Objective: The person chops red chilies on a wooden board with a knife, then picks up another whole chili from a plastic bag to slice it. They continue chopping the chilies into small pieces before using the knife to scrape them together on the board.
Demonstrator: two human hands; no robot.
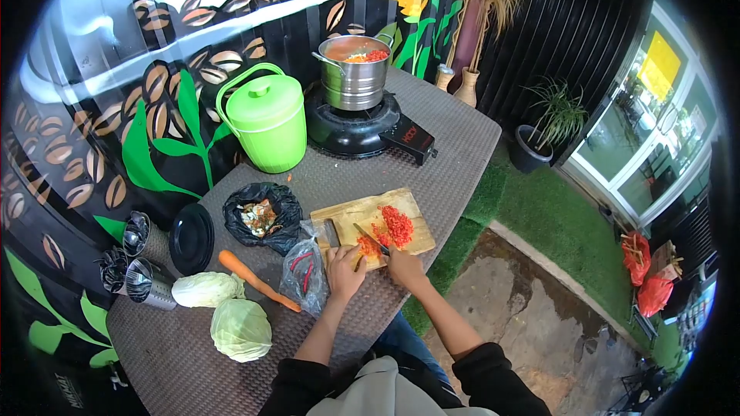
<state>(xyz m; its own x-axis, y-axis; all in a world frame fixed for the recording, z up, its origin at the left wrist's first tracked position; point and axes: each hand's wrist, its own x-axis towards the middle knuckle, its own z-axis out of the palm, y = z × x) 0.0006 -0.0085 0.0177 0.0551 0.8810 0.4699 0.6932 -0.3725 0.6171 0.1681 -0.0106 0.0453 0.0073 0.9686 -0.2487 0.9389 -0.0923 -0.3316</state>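
My right hand (403,266) is wrapped round the handle of a knife (371,238), whose blade lies over a wooden cutting board (420,240). Beside the blade, my left hand (346,271) rests on the board's near left part, thumb apart from the fingers, next to finely chopped orange-red bits (368,247). A larger heap of chopped red pieces, apparently chilli, (396,226) sits right of the knife. Left of my left hand, a clear plastic bag (307,281) has red chillies (299,262) on or in it.
Left on the table (177,347) lie a carrot (258,280), two cabbages (241,330), a black bag of scraps (263,217), black plates (191,239) and utensil holders (150,283). Behind stand a green lidded bucket (267,123) and a steel pot (354,77) on a portable stove (351,132).
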